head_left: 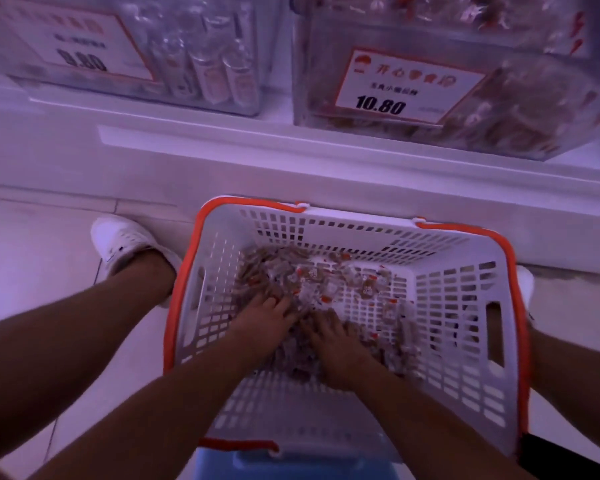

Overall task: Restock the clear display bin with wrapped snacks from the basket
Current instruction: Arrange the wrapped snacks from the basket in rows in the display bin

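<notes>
both my left hand (264, 318) and right hand (338, 344) lie spread, palms down on the wrapped snacks (312, 282) in the basket (465, 306); rake inward, cup underneath, lift to far-right clear display bin (499, 109).

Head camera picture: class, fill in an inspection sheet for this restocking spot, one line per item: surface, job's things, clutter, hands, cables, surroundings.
Surface: pale tiled floor; white shelf ledge above it.
Job's things: white basket with orange rim, wrapped snacks loose on its bottom; clear bin with a 10.80 price card, part filled.
Clutter: nothing seen.
Hands: left hand and right hand both down in the snacks, fingers spread; whether they grip any cannot be told.
Cables: nothing seen.
Surroundings: second clear bin of small packs to the left; blue stool under the basket; white shoe beside it.
</notes>
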{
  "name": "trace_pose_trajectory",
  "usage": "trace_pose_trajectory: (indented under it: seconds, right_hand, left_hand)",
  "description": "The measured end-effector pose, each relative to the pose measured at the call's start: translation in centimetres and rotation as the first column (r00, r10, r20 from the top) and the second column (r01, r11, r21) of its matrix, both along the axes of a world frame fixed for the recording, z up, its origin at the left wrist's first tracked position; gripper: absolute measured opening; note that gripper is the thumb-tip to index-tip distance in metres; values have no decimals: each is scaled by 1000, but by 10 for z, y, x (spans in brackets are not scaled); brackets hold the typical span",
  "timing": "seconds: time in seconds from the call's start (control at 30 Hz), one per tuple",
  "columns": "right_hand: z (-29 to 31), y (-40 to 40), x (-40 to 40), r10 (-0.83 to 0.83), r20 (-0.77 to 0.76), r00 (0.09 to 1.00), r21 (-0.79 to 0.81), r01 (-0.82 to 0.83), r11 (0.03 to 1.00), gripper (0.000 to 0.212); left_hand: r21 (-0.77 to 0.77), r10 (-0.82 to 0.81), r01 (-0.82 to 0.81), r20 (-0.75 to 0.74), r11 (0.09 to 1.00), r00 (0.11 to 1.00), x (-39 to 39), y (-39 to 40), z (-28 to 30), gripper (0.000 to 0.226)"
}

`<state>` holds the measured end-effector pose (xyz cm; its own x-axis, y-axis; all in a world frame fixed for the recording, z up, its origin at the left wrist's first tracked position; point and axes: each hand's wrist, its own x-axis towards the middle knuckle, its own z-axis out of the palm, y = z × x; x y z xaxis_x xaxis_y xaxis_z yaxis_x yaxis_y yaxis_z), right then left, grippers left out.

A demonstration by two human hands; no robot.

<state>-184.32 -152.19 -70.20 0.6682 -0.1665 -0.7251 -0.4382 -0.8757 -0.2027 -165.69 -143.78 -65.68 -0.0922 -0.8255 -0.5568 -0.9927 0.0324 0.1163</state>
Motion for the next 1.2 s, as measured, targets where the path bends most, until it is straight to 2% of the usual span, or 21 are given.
trace_pose_trajectory:
  seconds: [0.1,0.17,0.23,0.3,0.4,0.53,0.63,0.7,0.77,0.83,0.87,0.93,1.0,1.03,1.07,1.1,1.17,1.2]
  right_hand:
    - [-3,-6,-2,46,33,998,-8,-46,999,90]
    - [-3,-11,-1,30,100,995,-16,-28,999,81]
    - [-2,-16,-1,-33,121,992,-36,37,999,81]
    - [-3,-16,-3,-83,86,993,-31,86,996,87]
    - [-7,-11,-2,-18,47,999,1,18,1000,87]
    - [-5,-1,-3,11,106,994,-30,-8,1000,59]
    - [-3,0,-19,16,123,992,-45,-10,999,49]
    - [-5,-2,-29,67,136,988,-67,-58,996,43]
    - [-8,-5,-32,147,183,972,-92,-132,987,36]
    - [-10,-8,-27,161,228,960,-80,-147,986,30]
    - [-11,-9,-23,102,241,965,-49,-92,995,30]
    - [-11,-13,-14,-121,235,964,55,111,992,38]
    - [-8,-21,-5,-339,219,915,171,306,937,38]
    - [-4,-28,-1,-424,207,882,235,375,897,34]
    - [3,-36,3,-510,174,843,299,448,843,31]
    - [10,-45,6,-608,127,784,365,533,763,29]
    - [28,-65,13,-775,1,632,475,682,556,24]
    - [39,-76,15,-832,-65,551,512,734,446,21]
  left_hand:
    - [44,181,-178,-77,983,981,-8,-3,-17,55]
    - [43,379,-377,-101,925,920,-8,-14,-21,60]
    - [101,491,-484,-66,869,868,-9,-24,-25,74]
    - [142,472,-470,21,871,882,-14,-30,-27,83]
    - [105,390,-395,69,912,918,-26,-38,-34,64]
    - [106,246,-243,-10,964,969,-35,-41,-41,46]
    - [-8,63,-62,18,998,998,-37,-29,-39,38]
    - [-10,92,-92,72,996,993,-31,-25,-39,35]
    - [68,175,-179,58,982,983,-25,-26,-46,38]
    - [75,155,-161,77,984,985,-23,-34,-53,40]
    - [69,122,-127,74,989,990,-23,-38,-53,41]
    - [27,128,-128,0,991,992,-22,-42,-55,42]
    - [-10,194,-197,-120,980,974,-12,-41,-52,37]
    - [-40,252,-268,-229,963,940,-7,-40,-49,30]
    - [-58,362,-411,-374,910,854,-4,-39,-41,19]
    - [-21,478,-568,-513,823,713,1,-40,-32,6]
    - [117,662,-796,-633,593,401,8,-47,-13,15]
    - [140,701,-854,-644,501,306,14,-55,-2,19]
